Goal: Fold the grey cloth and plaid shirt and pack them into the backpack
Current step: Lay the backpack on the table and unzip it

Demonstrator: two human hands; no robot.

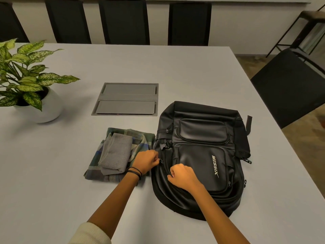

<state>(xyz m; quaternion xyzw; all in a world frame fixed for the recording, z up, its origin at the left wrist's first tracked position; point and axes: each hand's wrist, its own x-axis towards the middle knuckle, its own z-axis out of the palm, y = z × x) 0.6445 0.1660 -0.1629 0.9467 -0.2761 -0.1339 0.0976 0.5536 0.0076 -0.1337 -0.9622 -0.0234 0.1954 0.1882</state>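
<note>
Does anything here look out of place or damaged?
Nothing stands out. The folded grey cloth lies on the folded plaid shirt, beside the black leather-look backpack, where both hands work at the zipper.

Potted plant (26, 76) at the grey table's (175, 67) left, recessed cable hatch (125, 99) mid-table, black chairs (123, 20) beyond.

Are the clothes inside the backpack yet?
No, still out. The folded grey cloth lies on the folded plaid shirt on the table, beside the backpack. Both hands are at its zipper.
</note>
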